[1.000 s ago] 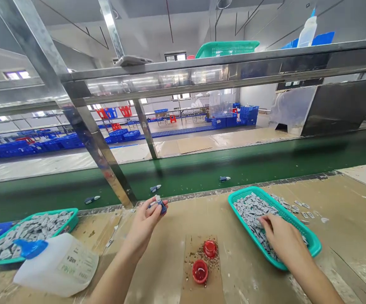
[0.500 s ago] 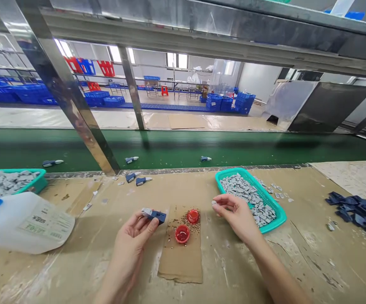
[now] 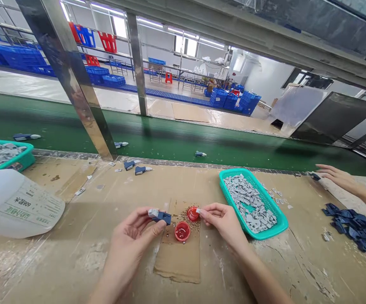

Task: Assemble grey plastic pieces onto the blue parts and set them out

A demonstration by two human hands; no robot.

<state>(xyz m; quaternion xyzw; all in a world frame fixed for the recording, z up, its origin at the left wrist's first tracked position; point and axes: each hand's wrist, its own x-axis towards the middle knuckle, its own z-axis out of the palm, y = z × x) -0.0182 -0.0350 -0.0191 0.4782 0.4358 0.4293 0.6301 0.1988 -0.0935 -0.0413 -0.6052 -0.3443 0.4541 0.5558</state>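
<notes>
My left hand [image 3: 138, 230] grips a dark blue plastic part with a light grey piece [image 3: 160, 215] fitted at one end, held left of the red cups. A small light grey piece [image 3: 198, 210] is pinched between the thumb and fingers of my right hand [image 3: 217, 217], beside the rear red cup [image 3: 192, 214]. Nearer to me stands another red cup [image 3: 182, 232] with shiny liquid in it. Both cups sit on a strip of cardboard [image 3: 178, 266] strewn with brown crumbs. To the right of my right hand, a green basket [image 3: 281, 215] holds many small grey pieces.
A white jug [image 3: 21, 207] lies at the left, near another green basket [image 3: 26, 158]. Dark blue parts [image 3: 356, 228] are heaped at the right. Another person's hand [image 3: 337, 177] reaches in there. Assembled parts lie on the green conveyor belt [image 3: 164, 147]; a metal post [image 3: 82, 101] rises at its edge.
My right hand has moved left with the grey piece, from beside the basket to the rear cup. Another person's hand has appeared at the right. Parts on the belt have shifted left; the view has tilted.
</notes>
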